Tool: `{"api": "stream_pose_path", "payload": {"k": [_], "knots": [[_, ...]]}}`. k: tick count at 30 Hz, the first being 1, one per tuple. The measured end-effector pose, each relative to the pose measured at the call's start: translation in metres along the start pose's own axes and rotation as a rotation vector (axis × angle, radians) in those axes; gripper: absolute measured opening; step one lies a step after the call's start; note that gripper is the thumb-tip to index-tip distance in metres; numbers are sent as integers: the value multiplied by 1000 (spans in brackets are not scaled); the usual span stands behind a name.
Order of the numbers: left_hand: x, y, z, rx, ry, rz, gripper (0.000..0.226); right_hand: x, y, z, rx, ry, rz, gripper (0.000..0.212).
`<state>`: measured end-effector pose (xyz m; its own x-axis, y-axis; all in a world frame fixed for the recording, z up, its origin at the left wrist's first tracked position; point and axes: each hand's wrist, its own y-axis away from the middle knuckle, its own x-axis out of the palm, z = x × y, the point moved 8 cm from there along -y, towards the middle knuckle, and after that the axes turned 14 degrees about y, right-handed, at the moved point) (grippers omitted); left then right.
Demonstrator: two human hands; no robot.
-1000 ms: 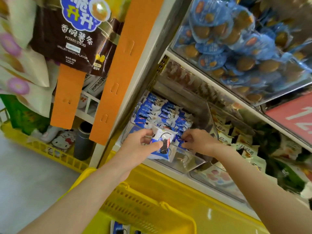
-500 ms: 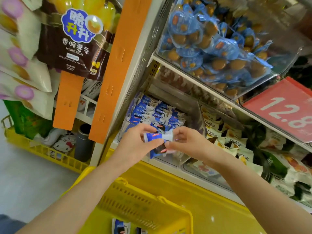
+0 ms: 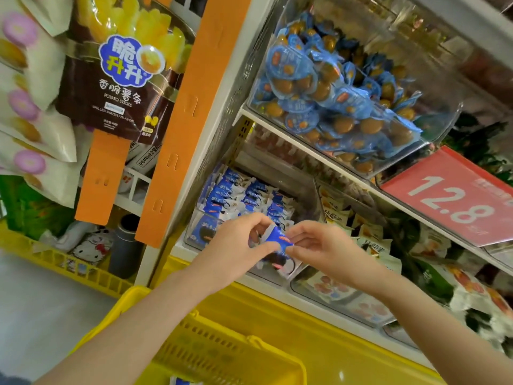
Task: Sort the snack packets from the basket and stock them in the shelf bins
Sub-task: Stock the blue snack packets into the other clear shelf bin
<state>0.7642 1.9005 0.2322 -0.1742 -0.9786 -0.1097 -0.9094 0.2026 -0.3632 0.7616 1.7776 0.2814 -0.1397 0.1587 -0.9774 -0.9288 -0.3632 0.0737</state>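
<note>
A small blue-and-white snack packet [image 3: 277, 241] is held over the front edge of the clear bin [image 3: 194, 232] at the left end of the lower shelf [image 3: 266, 279]. It is pinched on its left side by the thumb and fingers of the left hand [image 3: 238, 245] and on its right edge by the fingertips of the right hand [image 3: 319, 245]. Rows of matching packets [image 3: 244, 195] are stacked upright in the bin behind the hands, and a darker gap is seen at the bin's right rear corner. The bin is overhung by the upper shelf edge [image 3: 333, 162], where a clear bin of round blue packs [image 3: 333, 87] juts forward. A yellow basket [image 3: 249, 340] is seen below the forearms, against the yellow base of the shelf unit, and an orange strip [image 3: 191, 107] borders the shelf's left edge
</note>
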Motion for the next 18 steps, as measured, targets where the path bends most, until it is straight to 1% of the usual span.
{"api": "stream_pose_path", "payload": {"k": [2,4,5,7,10,12,15,18], "knots": [[-8,-8,3,55,-176,-30,26,-18,-9,-13,48,195,-102,23],[-16,-15,10,88,-407,-48,31,-27,-21,-22,88,362,-146,31],[-20,-17,17,77,-494,-45,32,-25,-27,-28,106,426,-123,33],[-22,-17,32,31,-602,-23,32,-12,-40,-38,137,505,-15,34],[-17,-16,41,34,-719,16,34,13,-57,-52,172,531,145,32],[-17,-17,42,48,-736,14,35,29,-68,-59,170,523,231,30],[-17,-18,41,69,-735,-1,35,50,-77,-65,158,459,323,22],[-17,-18,42,67,-735,1,35,62,-78,-67,149,399,383,22]]}}
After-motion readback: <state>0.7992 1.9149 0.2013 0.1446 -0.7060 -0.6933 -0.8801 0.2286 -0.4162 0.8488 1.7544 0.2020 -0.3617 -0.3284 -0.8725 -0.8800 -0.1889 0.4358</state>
